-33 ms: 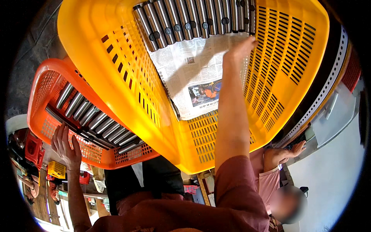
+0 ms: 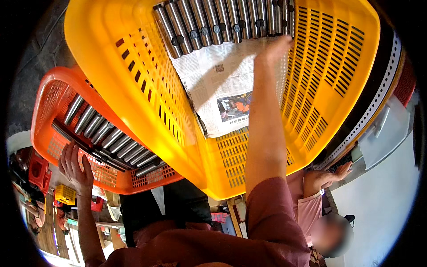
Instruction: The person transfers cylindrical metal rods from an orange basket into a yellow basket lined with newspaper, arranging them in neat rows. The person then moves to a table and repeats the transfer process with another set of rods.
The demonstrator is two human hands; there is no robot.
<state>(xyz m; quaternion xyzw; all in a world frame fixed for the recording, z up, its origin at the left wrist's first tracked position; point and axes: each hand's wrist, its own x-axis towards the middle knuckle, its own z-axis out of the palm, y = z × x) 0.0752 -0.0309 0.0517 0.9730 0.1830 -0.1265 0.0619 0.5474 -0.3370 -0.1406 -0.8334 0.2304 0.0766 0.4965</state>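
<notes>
A row of several shiny metal rods [image 2: 205,26], each with a dark round spot near its lower end, lies side by side on newspaper [image 2: 209,80] inside the big yellow basket [image 2: 191,164]. My right hand [image 2: 271,51] reaches into this basket, its fingertips against the near end of the rightmost rods; most of its fingers are hidden, so their grip is unclear. My left hand [image 2: 76,171] has its fingers spread at the near side of the orange basket [image 2: 42,127], beside a long dark bar. More metal rods [image 2: 104,133] lie in that orange basket.
On the right, another person [image 2: 311,196] in a pinkish top stretches out an arm. A perforated white metal strip [image 2: 373,107] runs past the yellow basket's right side. Red stools [image 2: 38,171] and a small yellow crate [image 2: 65,194] stand at the lower left.
My right hand has shifted slightly farther up toward the rod ends. My left hand stays in place.
</notes>
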